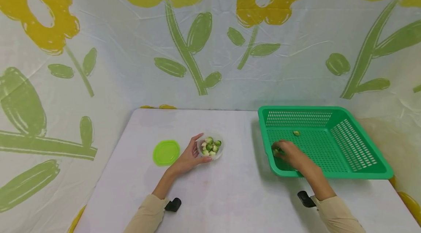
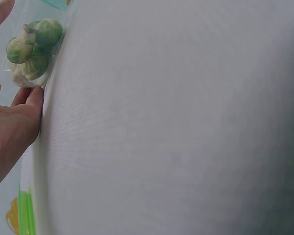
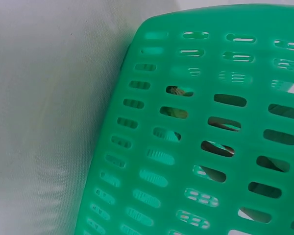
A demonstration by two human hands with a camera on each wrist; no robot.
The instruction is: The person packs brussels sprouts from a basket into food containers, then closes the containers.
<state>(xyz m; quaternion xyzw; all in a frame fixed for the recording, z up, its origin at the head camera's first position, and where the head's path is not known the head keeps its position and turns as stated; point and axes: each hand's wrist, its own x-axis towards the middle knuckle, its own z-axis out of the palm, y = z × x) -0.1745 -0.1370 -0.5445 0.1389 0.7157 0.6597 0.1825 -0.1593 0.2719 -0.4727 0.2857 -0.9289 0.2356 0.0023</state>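
Note:
A round clear plastic container (image 1: 221,153) with several Brussels sprouts (image 1: 210,146) stands on the table. My left hand (image 1: 188,158) holds it from the left, thumb on the near side and fingers along the far side. The sprouts (image 2: 35,48) also show through the container wall in the left wrist view. Inside the green basket (image 1: 300,109), at its left wall, my right hand (image 1: 292,154) pinches a small green Brussels sprout (image 1: 277,151), partly hidden by the fingers. Another small sprout (image 1: 296,133) lies farther back on the basket floor.
A bright green round lid (image 1: 166,153) lies flat to the left of the container. In the right wrist view, the slotted basket wall (image 3: 201,20) covers most of the right hand. A flower-printed sheet (image 1: 138,50) hangs behind the white table (image 1: 230,196).

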